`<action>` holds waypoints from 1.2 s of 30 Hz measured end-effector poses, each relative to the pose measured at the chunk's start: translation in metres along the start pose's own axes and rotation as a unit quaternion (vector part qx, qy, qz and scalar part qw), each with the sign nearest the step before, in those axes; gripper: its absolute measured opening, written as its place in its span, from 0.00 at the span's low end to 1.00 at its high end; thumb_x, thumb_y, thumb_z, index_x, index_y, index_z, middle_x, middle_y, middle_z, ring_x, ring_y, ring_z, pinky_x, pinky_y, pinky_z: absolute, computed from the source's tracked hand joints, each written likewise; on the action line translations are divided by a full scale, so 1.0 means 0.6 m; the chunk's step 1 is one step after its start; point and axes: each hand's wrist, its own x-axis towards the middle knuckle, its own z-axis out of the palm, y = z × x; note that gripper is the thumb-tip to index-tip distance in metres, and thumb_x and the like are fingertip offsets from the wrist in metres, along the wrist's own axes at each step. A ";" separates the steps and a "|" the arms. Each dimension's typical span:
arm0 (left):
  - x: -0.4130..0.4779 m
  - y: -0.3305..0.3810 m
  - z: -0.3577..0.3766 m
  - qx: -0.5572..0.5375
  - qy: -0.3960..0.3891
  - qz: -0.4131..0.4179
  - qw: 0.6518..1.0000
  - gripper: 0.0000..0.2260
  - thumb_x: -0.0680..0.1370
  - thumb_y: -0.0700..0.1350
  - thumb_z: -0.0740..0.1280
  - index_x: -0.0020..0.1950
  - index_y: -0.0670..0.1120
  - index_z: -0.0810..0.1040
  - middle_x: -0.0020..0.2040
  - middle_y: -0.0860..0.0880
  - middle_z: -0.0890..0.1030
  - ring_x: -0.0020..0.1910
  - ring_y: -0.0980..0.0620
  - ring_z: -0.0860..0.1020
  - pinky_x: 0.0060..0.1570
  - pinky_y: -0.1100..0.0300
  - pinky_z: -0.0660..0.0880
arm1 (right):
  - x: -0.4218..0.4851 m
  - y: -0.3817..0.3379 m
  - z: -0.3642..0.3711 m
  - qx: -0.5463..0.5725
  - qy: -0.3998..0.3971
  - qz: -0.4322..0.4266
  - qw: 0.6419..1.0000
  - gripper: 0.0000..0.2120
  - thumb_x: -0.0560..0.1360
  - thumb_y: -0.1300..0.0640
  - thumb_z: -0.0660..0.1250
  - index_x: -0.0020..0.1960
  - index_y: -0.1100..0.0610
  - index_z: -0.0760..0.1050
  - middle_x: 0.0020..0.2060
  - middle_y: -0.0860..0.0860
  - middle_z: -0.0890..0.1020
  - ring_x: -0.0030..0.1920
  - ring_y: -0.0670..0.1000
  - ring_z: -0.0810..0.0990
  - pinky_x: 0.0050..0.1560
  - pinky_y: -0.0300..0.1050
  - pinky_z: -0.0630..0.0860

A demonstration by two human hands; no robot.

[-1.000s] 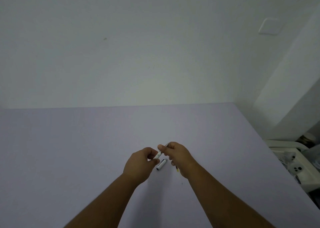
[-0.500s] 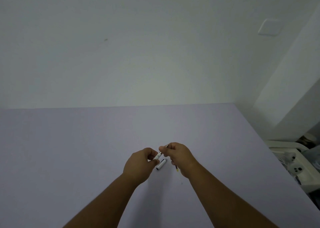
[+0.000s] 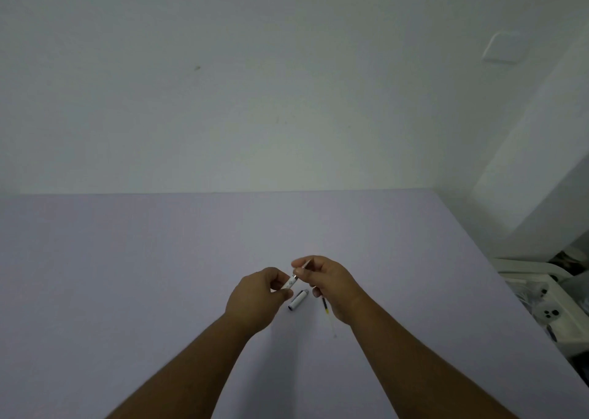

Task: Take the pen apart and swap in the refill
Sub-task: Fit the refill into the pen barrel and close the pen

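Observation:
My left hand [image 3: 256, 297] grips a white pen barrel [image 3: 290, 282], held a little above the lilac table [image 3: 127, 275]. My right hand [image 3: 331, 283] pinches the thin tip end [image 3: 304, 266] that sticks out of the barrel's front. Whether this is the tip piece or a refill I cannot tell. A white pen cap [image 3: 298, 299] lies on the table just below the two hands. A thin refill [image 3: 327, 315] with a dark and yellow section lies on the table, partly hidden under my right wrist.
The table's right edge runs diagonally at the right. Beyond it stands a white cart or bin [image 3: 541, 300] with small items. A white wall rises behind the table, with a switch plate [image 3: 502, 47] at upper right.
Both hands stay in nearly the same place. The right hand's fingers have shifted slightly along the pen's tip end. The cap and the loose refill have not moved.

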 end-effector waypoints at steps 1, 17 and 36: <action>0.001 -0.001 0.001 0.005 0.001 0.000 1.000 0.05 0.73 0.49 0.69 0.48 0.53 0.78 0.40 0.58 0.78 0.40 0.56 0.77 0.36 0.65 0.70 | 0.000 0.000 0.000 0.000 -0.001 -0.005 1.000 0.04 0.73 0.57 0.69 0.42 0.49 0.81 0.35 0.42 0.81 0.35 0.42 0.75 0.36 0.39 0.69; 0.018 -0.019 0.013 -0.021 0.019 -0.050 0.998 0.04 0.72 0.49 0.70 0.42 0.55 0.76 0.37 0.56 0.79 0.36 0.57 0.76 0.34 0.65 0.70 | 0.045 0.007 0.015 -0.021 0.057 0.061 0.996 0.06 0.72 0.48 0.69 0.41 0.49 0.79 0.41 0.47 0.83 0.38 0.47 0.75 0.39 0.41 0.73; 0.030 -0.098 0.001 -0.305 -0.072 -0.252 0.915 0.05 0.71 0.41 0.73 0.44 0.51 0.82 0.41 0.45 0.84 0.33 0.50 0.83 0.29 0.62 0.78 | 0.145 0.151 0.058 -0.366 0.186 0.168 0.896 0.12 0.74 0.59 0.66 0.54 0.64 0.71 0.52 0.60 0.82 0.51 0.58 0.82 0.48 0.47 0.79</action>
